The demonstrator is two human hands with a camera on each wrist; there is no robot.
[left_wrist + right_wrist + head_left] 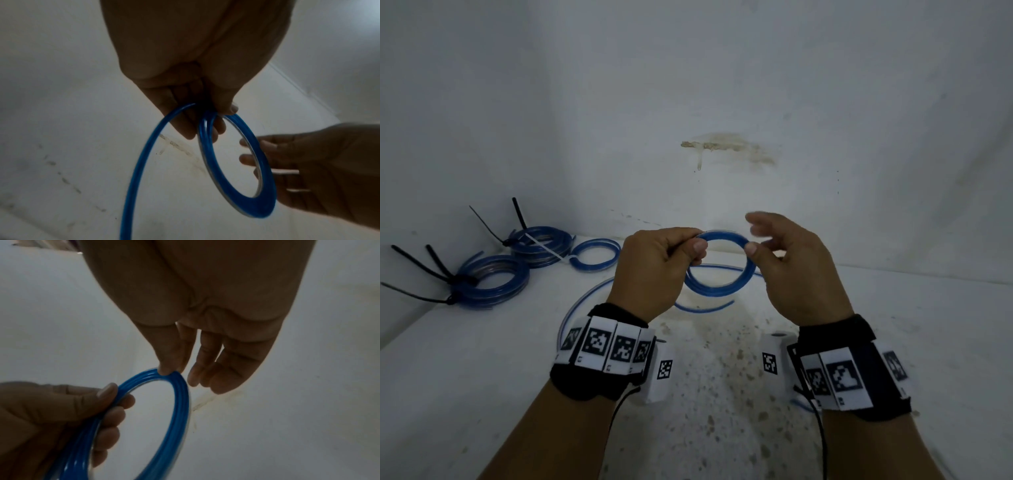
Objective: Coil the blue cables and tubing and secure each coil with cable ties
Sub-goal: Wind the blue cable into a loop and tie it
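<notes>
Both hands pinch glossy blue tubing coil (726, 263), few loops; tail hangs loose.

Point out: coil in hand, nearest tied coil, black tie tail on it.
coil in hand (748, 270), head view, right arc of the loop.
nearest tied coil (500, 291), head view, lower blue turns.
black tie tail (414, 296), head view, mid-strap.

A bare utility or workshop corner: a stained white wall (722, 85) fills the upper frame, above a speckled, dirty white ledge (722, 394). At left lie tied coils of blue tubing (493, 279) with black cable ties (417, 262).
</notes>
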